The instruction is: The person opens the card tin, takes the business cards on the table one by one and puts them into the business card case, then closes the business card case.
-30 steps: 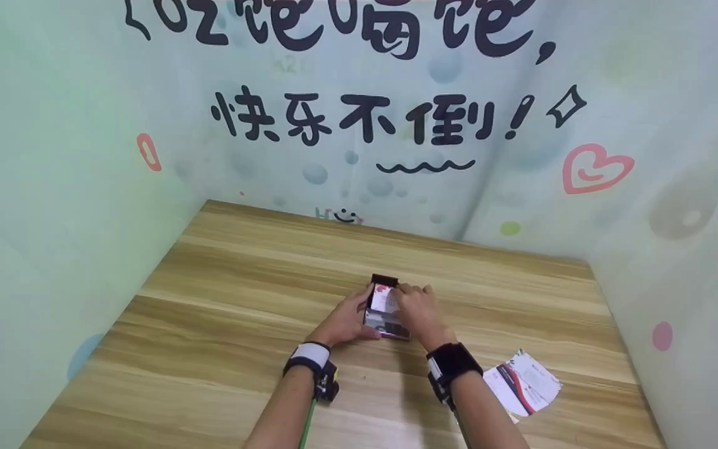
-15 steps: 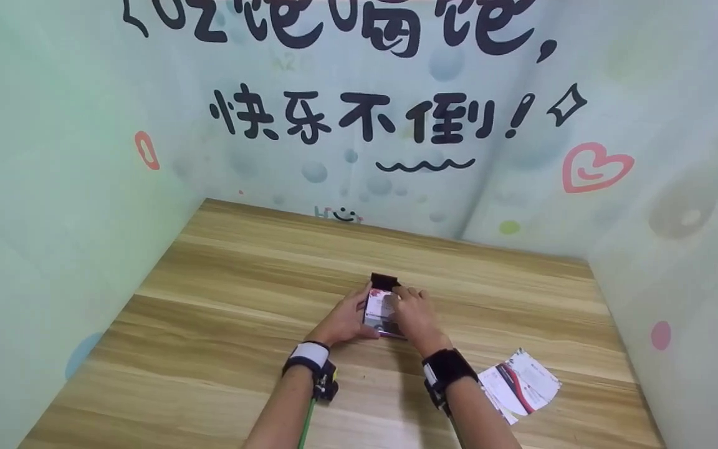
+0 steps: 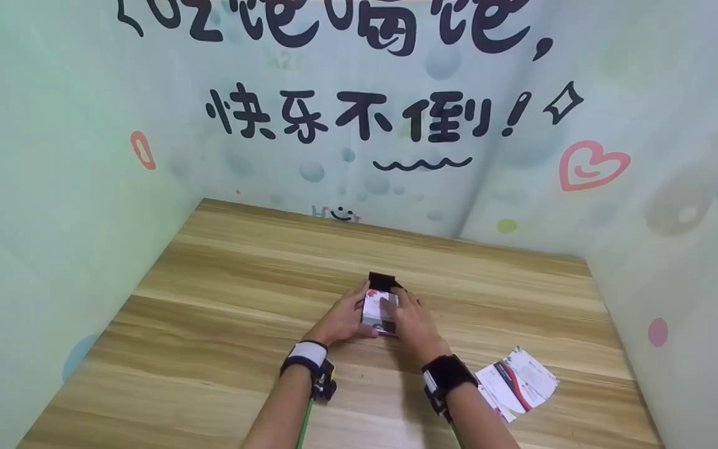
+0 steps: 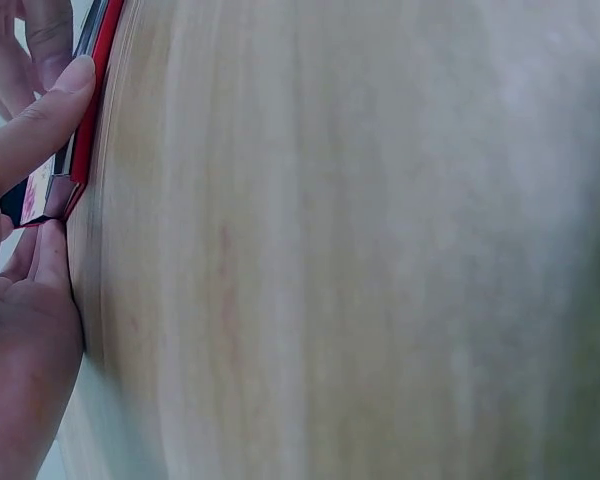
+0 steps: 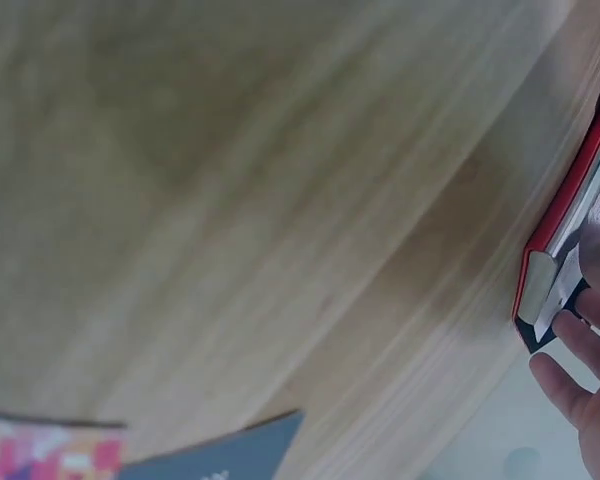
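Note:
A business card case (image 3: 382, 282) lies on the wooden table, its black lid raised at the far end. Its outside is red and its frame silvery in the right wrist view, where the case (image 5: 570, 195) shows along the right edge. My left hand (image 3: 341, 321) grips the case from the left, thumb (image 4: 45, 125) along the near edge. Over the opening lies a white business card (image 3: 374, 305) with a red print. My right hand (image 3: 418, 324) pinches this card at its right side, thumb on top and fingers beside the case. The card's right edge is partly hidden.
Several overlapping business cards (image 3: 524, 377) lie on the table (image 3: 240, 287) beside my right forearm. A printed cloth wall (image 3: 359, 187) stands behind the table, with more cloth at both sides. Both wrists wear strapped cameras.
The white card has slid toward me within the case, covering more of the near part. My right hand has shifted slightly nearer with it. The left hand keeps its grip.

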The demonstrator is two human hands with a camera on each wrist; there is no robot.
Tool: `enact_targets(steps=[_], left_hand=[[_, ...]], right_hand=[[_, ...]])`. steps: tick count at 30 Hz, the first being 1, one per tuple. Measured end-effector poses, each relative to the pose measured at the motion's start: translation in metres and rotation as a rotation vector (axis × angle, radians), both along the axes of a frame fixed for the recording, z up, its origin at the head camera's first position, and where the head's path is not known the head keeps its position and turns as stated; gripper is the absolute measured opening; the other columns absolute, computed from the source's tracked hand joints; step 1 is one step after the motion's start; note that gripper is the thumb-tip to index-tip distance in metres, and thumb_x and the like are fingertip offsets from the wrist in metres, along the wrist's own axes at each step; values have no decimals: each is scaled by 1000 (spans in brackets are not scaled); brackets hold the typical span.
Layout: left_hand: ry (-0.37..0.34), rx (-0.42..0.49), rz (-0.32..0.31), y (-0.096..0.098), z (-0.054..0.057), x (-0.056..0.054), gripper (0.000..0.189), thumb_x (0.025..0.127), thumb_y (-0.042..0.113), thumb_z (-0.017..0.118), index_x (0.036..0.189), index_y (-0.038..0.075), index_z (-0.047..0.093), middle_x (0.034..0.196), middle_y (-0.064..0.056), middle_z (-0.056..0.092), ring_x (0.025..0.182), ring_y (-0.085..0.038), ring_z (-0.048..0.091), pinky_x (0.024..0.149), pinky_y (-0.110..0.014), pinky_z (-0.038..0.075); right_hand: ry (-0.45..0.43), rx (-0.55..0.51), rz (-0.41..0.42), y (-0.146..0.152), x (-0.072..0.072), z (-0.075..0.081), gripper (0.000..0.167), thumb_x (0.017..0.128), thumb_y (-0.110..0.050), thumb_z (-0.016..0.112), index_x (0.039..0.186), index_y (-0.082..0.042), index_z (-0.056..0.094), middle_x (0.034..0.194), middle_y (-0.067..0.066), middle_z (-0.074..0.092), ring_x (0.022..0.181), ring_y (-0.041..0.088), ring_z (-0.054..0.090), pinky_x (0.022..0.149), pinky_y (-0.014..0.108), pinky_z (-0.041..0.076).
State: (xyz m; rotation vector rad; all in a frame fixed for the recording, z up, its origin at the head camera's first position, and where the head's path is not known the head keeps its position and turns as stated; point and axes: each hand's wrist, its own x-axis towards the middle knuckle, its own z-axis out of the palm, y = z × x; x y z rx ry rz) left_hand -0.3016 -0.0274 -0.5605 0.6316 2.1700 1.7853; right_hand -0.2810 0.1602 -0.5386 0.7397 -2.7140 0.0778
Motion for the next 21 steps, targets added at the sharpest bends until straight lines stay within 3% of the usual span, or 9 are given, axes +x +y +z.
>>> enact_targets(steps=[7, 16, 21], left_hand=[[-21, -27, 19, -1, 1, 2, 111, 73, -6, 81, 158, -4, 9, 164, -31, 3, 151, -43, 23, 123, -45, 30], [-21, -100, 46, -1, 1, 2, 112, 73, 0, 84, 159, 2, 12, 165, -29, 7, 150, -43, 27, 123, -44, 32], [-35, -27, 14, 1, 0, 1, 111, 73, -8, 80, 158, -1, 9, 166, -28, 4, 152, -42, 21, 123, -44, 31]], right_hand=[[19, 8, 13, 1, 7, -4, 41, 82, 3, 68, 119, -13, 71, 127, 22, 61, 107, 39, 64, 92, 51, 55], [33, 39, 44, 2, 17, -8, 41, 83, 1, 67, 121, -15, 70, 120, 16, 62, 101, 33, 65, 86, 47, 56], [16, 60, 32, 2, 22, -8, 43, 84, 0, 67, 123, -16, 70, 117, 13, 64, 100, 30, 64, 82, 45, 56]])
